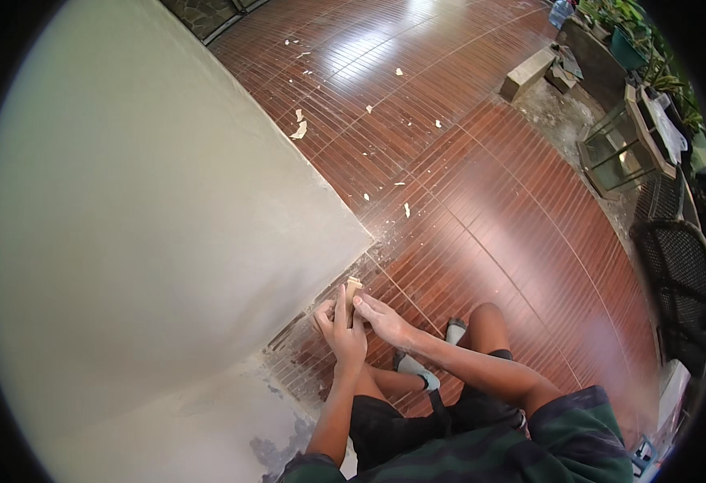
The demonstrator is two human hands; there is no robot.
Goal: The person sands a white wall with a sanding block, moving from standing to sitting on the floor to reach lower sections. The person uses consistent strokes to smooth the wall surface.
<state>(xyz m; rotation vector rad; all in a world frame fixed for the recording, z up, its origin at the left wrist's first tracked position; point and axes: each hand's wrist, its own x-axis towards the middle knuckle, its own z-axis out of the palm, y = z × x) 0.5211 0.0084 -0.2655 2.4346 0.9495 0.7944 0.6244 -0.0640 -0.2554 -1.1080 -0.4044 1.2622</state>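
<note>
Between my two hands is a small tan block [353,290], possibly wrapped in sheet material; its exact kind cannot be made out. My left hand [342,333] grips it from the left, with the index finger stretched up along its side. The thumb of my right hand [387,320] presses on its right side, and pale dust coats these fingers. Both hands are close to the foot of a pale painted wall [196,199], near its outer corner. Below and left, another stretch of wall [220,416] bears grey patches where the paint has come away.
Pale flakes [299,129] and dust lie scattered over the brown striped tile floor [479,199]. On the right stand a framed glass lantern [621,151], a dark mesh chair [673,265] and a concrete block [527,72]. Potted plants [624,36] line the far right edge.
</note>
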